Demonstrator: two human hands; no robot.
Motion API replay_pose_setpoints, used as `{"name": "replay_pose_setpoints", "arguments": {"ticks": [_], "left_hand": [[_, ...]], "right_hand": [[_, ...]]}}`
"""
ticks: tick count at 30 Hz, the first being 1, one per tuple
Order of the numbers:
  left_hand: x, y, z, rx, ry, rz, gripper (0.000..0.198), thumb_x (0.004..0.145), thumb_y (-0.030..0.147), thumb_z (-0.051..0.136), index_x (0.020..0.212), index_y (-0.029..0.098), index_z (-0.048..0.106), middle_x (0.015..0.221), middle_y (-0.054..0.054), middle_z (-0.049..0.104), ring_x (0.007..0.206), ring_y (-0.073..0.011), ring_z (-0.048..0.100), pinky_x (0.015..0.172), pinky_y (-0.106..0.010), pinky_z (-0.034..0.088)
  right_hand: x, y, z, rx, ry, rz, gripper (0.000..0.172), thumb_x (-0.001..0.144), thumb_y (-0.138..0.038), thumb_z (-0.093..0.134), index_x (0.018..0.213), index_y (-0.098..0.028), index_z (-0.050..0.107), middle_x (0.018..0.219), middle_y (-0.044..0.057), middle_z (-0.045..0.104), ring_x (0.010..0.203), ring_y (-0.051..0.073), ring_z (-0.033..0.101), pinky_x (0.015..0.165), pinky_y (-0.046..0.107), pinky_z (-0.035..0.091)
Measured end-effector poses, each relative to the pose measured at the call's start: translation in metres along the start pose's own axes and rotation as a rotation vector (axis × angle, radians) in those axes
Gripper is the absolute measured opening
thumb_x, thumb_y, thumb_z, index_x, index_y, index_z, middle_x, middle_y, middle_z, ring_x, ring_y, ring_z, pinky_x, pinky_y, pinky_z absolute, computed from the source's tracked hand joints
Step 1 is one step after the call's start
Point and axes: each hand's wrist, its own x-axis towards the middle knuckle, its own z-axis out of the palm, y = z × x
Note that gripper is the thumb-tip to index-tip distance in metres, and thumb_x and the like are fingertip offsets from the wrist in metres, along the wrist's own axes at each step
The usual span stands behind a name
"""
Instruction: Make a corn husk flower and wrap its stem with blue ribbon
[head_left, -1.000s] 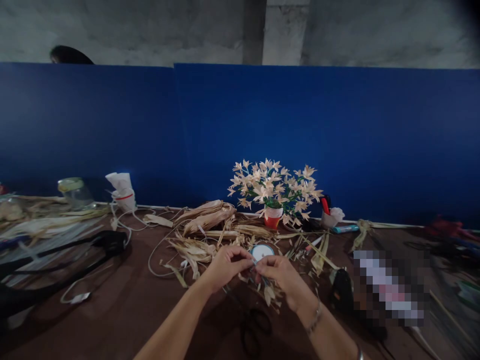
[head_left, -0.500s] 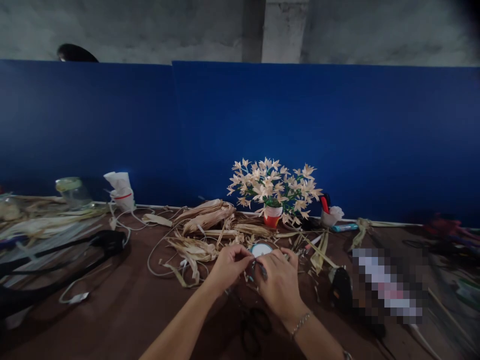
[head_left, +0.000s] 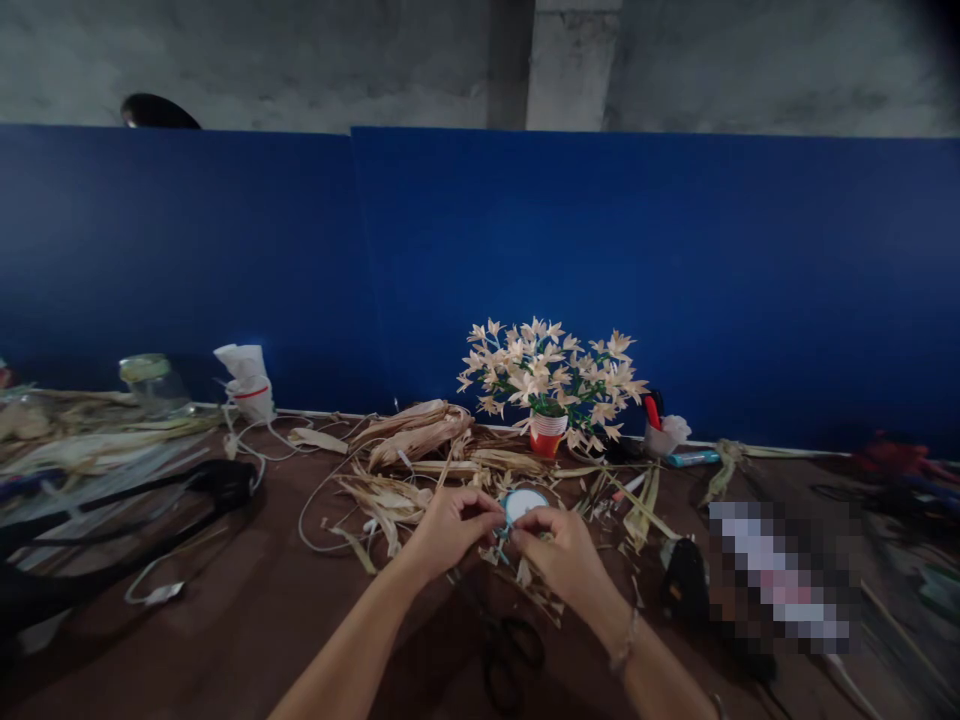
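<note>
My left hand (head_left: 459, 525) is closed in a pinch in the middle of the table, its fingertips against something too small to make out. Close beside it, my right hand (head_left: 551, 540) also pinches, fingertips nearly meeting those of the left. Just behind the fingertips lies a round white disc with a blue rim (head_left: 525, 505). A red and white cup (head_left: 547, 434) holding pale star-shaped flowers (head_left: 529, 365) stands behind the hands. Dried husks (head_left: 416, 435) are heaped to its left. Black-handled scissors (head_left: 511, 650) rest on the table below the hands.
At the left are a black forked object (head_left: 225, 482), a glass jar (head_left: 154, 388) and a white wrapped cup (head_left: 251, 395). A black tool (head_left: 684, 580) lies to the right, beside a pixelated patch. Husk scraps and a white cord are scattered about. A blue partition (head_left: 480, 240) stands behind.
My right hand has turned and drawn slightly back, its fingers now in a clearer pinch. More of the scraps and scissors shows between the forearms. The view has shifted slightly.
</note>
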Motion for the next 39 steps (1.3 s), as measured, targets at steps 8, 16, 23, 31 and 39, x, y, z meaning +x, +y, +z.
{"name": "replay_pose_setpoints", "arguments": {"ticks": [8,16,23,31,39], "left_hand": [[-0.004,-0.003,0.006,-0.115,-0.049,-0.021,0.019,0.065,0.032,0.061,0.064,0.013,0.057,0.051,0.002,0.053,0.045,-0.0083,0.048,0.045,-0.019,0.037],[0.005,-0.014,0.008,-0.03,0.024,-0.023,0.018,0.066,0.03,0.06,0.064,0.012,0.058,0.049,0.002,0.053,0.044,-0.0086,0.048,0.044,-0.019,0.038],[0.005,-0.015,0.0,-0.055,-0.027,-0.02,0.022,0.064,0.029,0.062,0.079,0.013,0.063,0.067,-0.002,0.062,0.058,-0.0126,0.055,0.056,-0.024,0.043],[-0.002,-0.004,0.003,-0.054,-0.122,-0.033,0.017,0.065,0.029,0.061,0.068,0.013,0.059,0.055,0.0,0.057,0.049,-0.0104,0.051,0.049,-0.021,0.039],[0.007,-0.019,0.007,0.008,-0.001,-0.016,0.014,0.066,0.026,0.058,0.07,0.012,0.061,0.056,0.001,0.056,0.048,-0.0093,0.049,0.047,-0.02,0.039]], "right_hand": [[0.004,0.005,-0.006,0.436,-0.308,0.302,0.014,0.059,-0.027,0.057,0.063,-0.015,0.053,0.056,0.0,0.056,0.048,0.01,0.047,0.05,0.023,0.034],[-0.009,0.003,0.01,-0.681,0.303,-0.449,0.012,0.075,-0.014,0.047,0.07,-0.02,0.057,0.068,0.001,0.06,0.074,0.016,0.05,0.08,0.034,0.025],[-0.004,0.003,0.007,-0.394,0.244,-0.318,0.013,0.075,-0.016,0.047,0.071,-0.019,0.059,0.074,0.002,0.061,0.077,0.016,0.052,0.078,0.032,0.028],[0.009,0.012,-0.004,0.371,-0.327,0.284,0.015,0.063,-0.029,0.055,0.062,-0.014,0.054,0.054,0.0,0.056,0.047,0.01,0.047,0.051,0.024,0.035],[-0.005,0.007,0.007,-0.638,0.252,-0.452,0.014,0.075,-0.013,0.046,0.069,-0.019,0.057,0.068,0.001,0.06,0.074,0.015,0.05,0.08,0.034,0.025]]}}
